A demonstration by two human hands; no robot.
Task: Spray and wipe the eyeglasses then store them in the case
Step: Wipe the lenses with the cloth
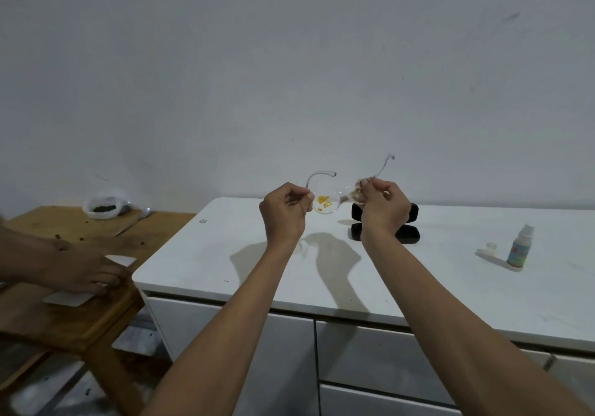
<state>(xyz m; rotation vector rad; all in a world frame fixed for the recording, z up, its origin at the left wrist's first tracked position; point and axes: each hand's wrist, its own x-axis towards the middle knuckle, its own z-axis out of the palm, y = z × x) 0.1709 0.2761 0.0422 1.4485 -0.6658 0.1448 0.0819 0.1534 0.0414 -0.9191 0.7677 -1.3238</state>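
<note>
Both the left hand [285,211] and right hand [381,204] pinch the clear-framed eyeglasses [335,198] by their hinges, lifted above the white countertop [225,264], probably to inspect the yellow-smeared lens before spraying and wiping.

White surface [418,290]: spans centre to right of the frame, over white cabinet drawers [380,361] along the lower edge. Wooden table [58,315]: left of the frame, beside the white surface. White bag of dark contents [102,208]: far end of the wooden table, middle left. White cards [69,298]: near end of the wooden table, under another person's hand [82,272]. Grey-white wall [289,61]: upper frame.
</note>
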